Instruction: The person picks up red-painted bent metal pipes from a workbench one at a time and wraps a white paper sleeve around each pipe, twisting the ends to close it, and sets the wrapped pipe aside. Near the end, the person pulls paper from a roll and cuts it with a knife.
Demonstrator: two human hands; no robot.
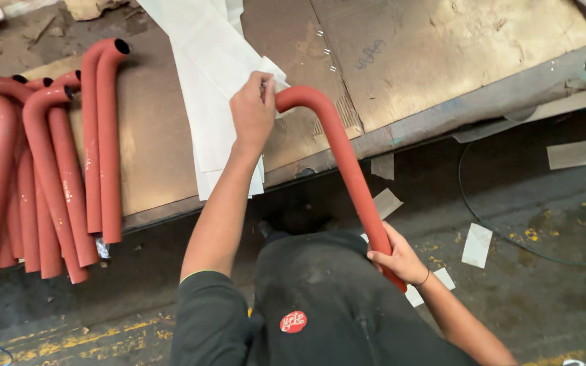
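A red bent pipe (344, 159) runs from its curved top end on the cardboard-covered table down to my lap. My right hand (396, 257) grips its lower straight part. My left hand (253, 112) is closed at the curved top end, pinching a piece of white paper (276, 74) against the pipe's mouth. Long white paper strips (205, 61) lie on the table under and behind my left hand.
Several more red bent pipes (49, 163) lie in a pile at the left of the cardboard table (428, 47). Paper scraps (476, 244) and a thin wire loop (469, 203) lie on the dirty floor at right. My dark trousers (320, 298) fill the lower middle.
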